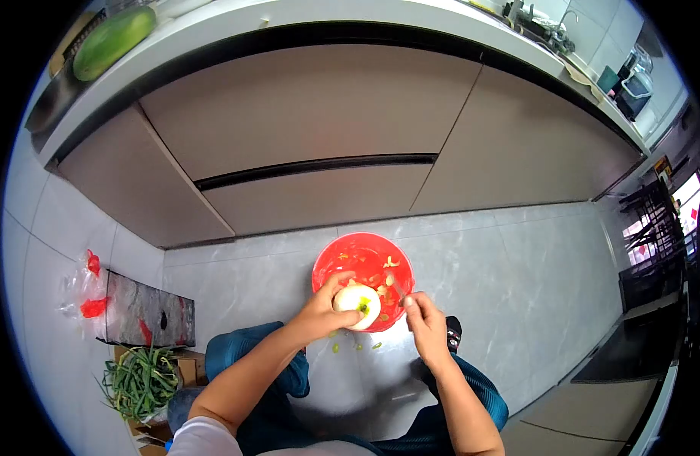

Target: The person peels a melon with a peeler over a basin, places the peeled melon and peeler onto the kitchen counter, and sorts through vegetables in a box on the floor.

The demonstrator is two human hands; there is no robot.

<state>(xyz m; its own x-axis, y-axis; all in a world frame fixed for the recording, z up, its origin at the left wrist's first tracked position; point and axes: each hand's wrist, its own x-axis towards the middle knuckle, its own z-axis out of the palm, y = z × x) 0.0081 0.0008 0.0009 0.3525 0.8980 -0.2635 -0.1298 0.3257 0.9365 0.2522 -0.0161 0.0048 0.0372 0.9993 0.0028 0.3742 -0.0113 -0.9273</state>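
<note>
1. In a kitchen, before brown cabinets (312, 106) on a grey floor (532, 258).
2. Grasping a pale, round fruit or vegetable (352, 298) over a red basin (361, 240), with the left hand's (319, 313) fingers.
3. Pinching a slim tool (399, 290) beside it in the right hand's (428, 327) fingers.
4. Near the basin, green scraps (376, 346); farther left, leafy greens (141, 380).

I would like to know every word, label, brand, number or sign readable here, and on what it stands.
No text can be read.
Red basin: no lettering visible.
Red shape on the bright window, far right: too small and blurred to tell if it carries writing.
</note>
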